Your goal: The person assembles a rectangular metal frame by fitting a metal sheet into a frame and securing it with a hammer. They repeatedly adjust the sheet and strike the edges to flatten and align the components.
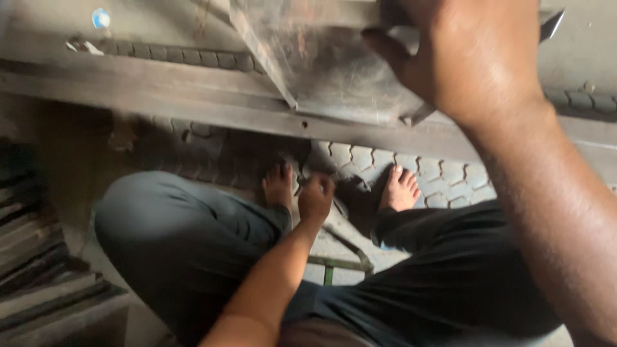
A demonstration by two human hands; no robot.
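Below us, we see our own two bare hands from above, seated with legs in dark grey trousers [180, 238] and bare feet on grey interlocking paving blocks [443, 183] of hexagonal shape.

Our right hand [475, 58] is raised close to the camera, fingers spread and curled over the upper edge of a dull, scuffed grey metal sheet piece [328, 64], a folded, angular form with a smooth, stained surface. The palm rests against it and the thumb hooks over its near side, so the hand has hold of it.

Our left hand [315, 196] is lower, between the feet, closed into a loose fist. We cannot tell what it grips; motion blur hides it.

A long, worn grey metal beam [160, 90] runs across the view beneath the sheet piece, which rests upon it. At lower left lie stacked dark ridged slats [38, 283]. A thin green metal frame [337, 265] shows between the knees, just below the left hand.
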